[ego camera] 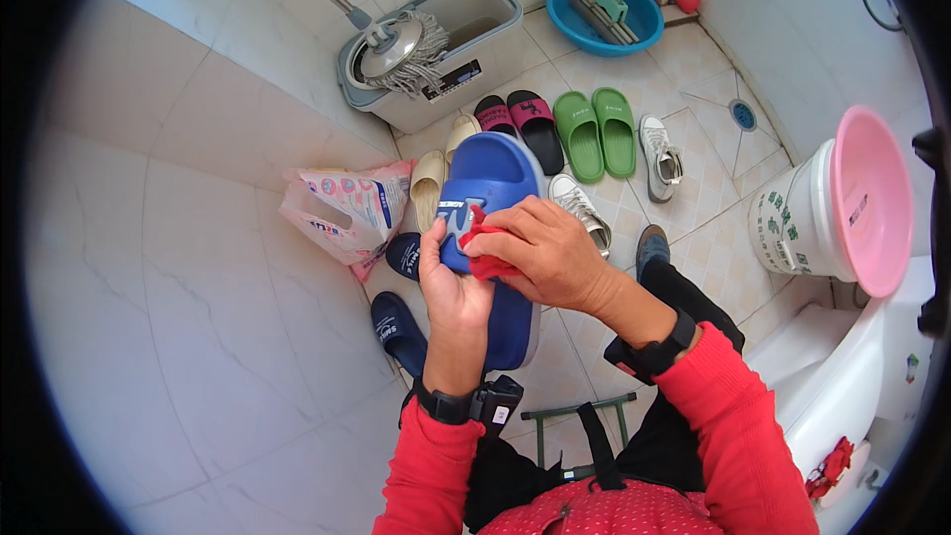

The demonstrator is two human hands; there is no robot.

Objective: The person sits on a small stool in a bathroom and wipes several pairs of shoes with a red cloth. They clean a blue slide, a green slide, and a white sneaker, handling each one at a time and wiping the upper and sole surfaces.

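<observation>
A blue slide slipper (499, 160) with a raised emblem and lettering on its strap is held up before me. My left hand (457, 293) grips it by the strap, thumb on top near the lettering. Bunched in the fingers of my right hand (553, 253), a red cloth (487, 266) presses against the strap's right part. The cloth and fingers cover some of the emblem. Below my hands the slipper's heel end (513, 331) shows, its sole edge pale.
Around stand navy slippers (394, 327), cream slippers (427, 189), black-and-pink slides (536, 130), green slides (598, 137) and white sneakers (657, 156). A mop bucket (461, 85), blue basin (605, 48), plastic bag (353, 208), white bucket (799, 215) with pink basin (877, 200), and folding stool (579, 410) are nearby.
</observation>
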